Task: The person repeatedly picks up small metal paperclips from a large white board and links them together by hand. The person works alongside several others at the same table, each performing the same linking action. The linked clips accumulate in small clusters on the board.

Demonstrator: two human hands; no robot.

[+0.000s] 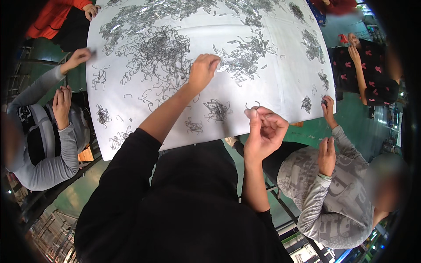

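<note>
My right hand is raised at the table's near edge, thumb and fingers pinching a thin, dark curved wire hook with its open ends upward. My left hand reaches out over the table, its fingertips closed together at the left edge of a scatter of small flat metal clips. Whatever is in those fingertips is hidden. Left of that hand spreads a big tangled heap of curved wire hooks. Between my hands and my body lie a small dark pile of wire pieces and a smaller pile.
A white-covered table fills the space ahead. More metal clips lie along its far side, with small piles toward the right edge. Several people sit or stand around it, including a grey-sleeved person at left and a patterned-top person at right.
</note>
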